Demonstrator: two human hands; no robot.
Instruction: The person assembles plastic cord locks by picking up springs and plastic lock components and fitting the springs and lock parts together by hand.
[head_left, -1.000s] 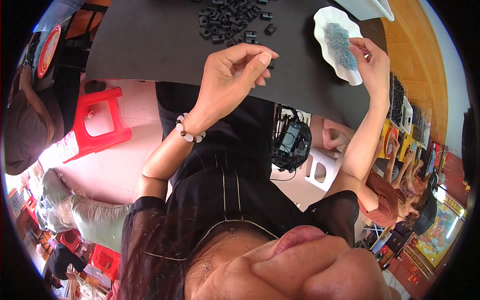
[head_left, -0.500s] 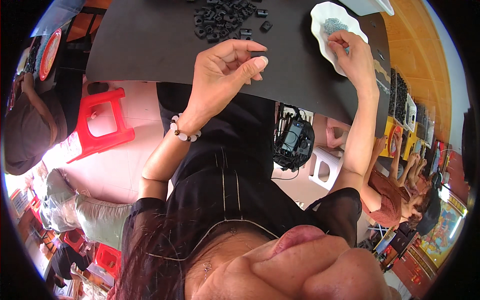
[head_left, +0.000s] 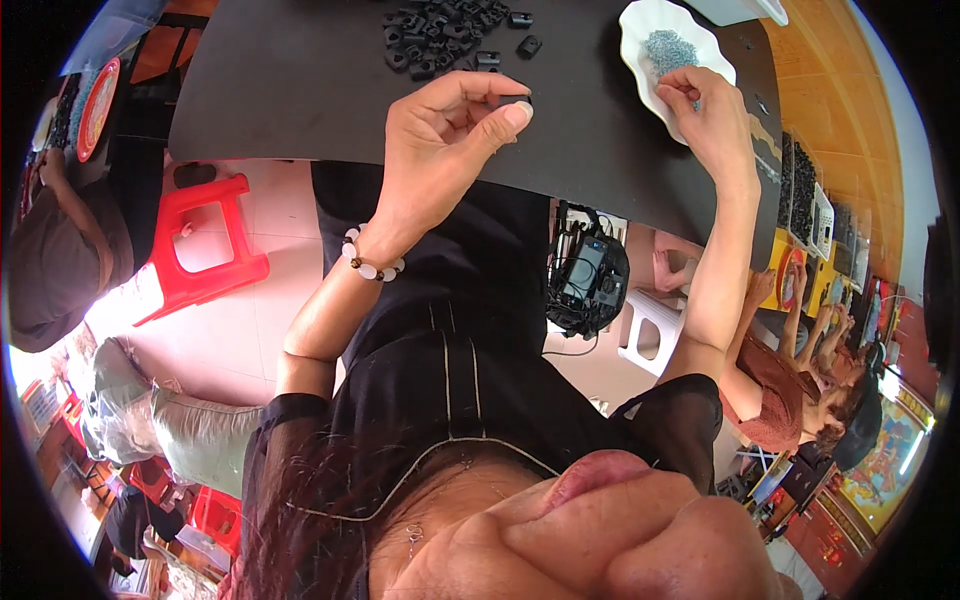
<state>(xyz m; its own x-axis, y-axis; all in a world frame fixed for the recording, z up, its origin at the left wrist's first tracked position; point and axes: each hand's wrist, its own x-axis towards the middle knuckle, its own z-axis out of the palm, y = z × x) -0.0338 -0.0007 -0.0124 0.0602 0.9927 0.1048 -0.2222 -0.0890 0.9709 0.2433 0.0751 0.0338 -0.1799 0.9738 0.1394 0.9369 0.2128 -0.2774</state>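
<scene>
My left hand [head_left: 440, 140] is raised over the near edge of the dark table. Its thumb and forefinger pinch a small black plastic part [head_left: 514, 99], mostly covered by the fingertips. Beyond it lies a pile of similar black plastic parts [head_left: 445, 35], with a few set apart to its right. On the right, my right hand [head_left: 710, 120] reaches over the rim of a white scalloped dish [head_left: 640, 25]. A heap of tiny silvery-blue pieces [head_left: 668, 50] lies in that dish. The right fingertips are closed at the heap, and whatever is between them is too small to make out.
The dark tabletop [head_left: 290, 80] curves around in front of me. A white container [head_left: 735, 10] stands beyond the dish. A red plastic stool [head_left: 205, 250] is at my left, and a black bag with a device [head_left: 588, 275] hangs below the table edge. Other people sit on both sides.
My left thumb and forefinger have drawn closer together around the black plastic part. The right hand stays at the dish with slightly shifted fingers.
</scene>
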